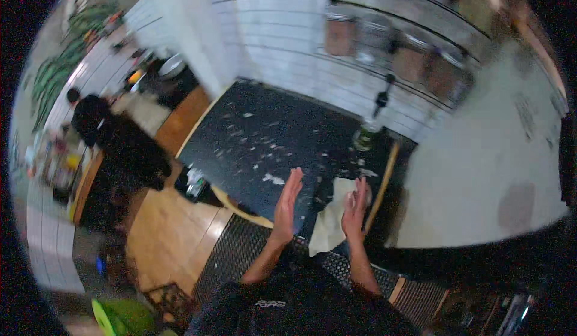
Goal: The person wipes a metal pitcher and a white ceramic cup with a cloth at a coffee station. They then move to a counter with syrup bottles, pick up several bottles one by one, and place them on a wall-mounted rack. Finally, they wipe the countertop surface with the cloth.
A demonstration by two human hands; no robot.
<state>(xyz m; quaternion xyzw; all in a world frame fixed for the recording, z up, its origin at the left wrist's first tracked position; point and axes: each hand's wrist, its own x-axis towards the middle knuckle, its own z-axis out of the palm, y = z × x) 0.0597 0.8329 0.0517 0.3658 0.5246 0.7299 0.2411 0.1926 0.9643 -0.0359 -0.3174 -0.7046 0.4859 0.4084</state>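
Note:
My left hand [288, 207] is held above the near edge of a dark table [240, 120], fingers stretched straight and together. It holds nothing that I can see. To its right my right hand [354, 211] is raised the same way, also open, with its palm turned toward the left one. A small pale spot shows on its inner side, too blurred to name. Between the hands, and partly behind the right one, lies a pale cloth or sheet [330, 219]. White scraps [273, 180] are scattered over the dark tabletop.
A greenish glass bottle or jar [364, 138] stands at the table's right. Several lidded jars [339, 36] line a wall shelf. A large pale panel [481, 156] rises on the right. At the left, a person in dark clothes [123, 138] stands by another counter. Dark mats [231, 261] cover the floor.

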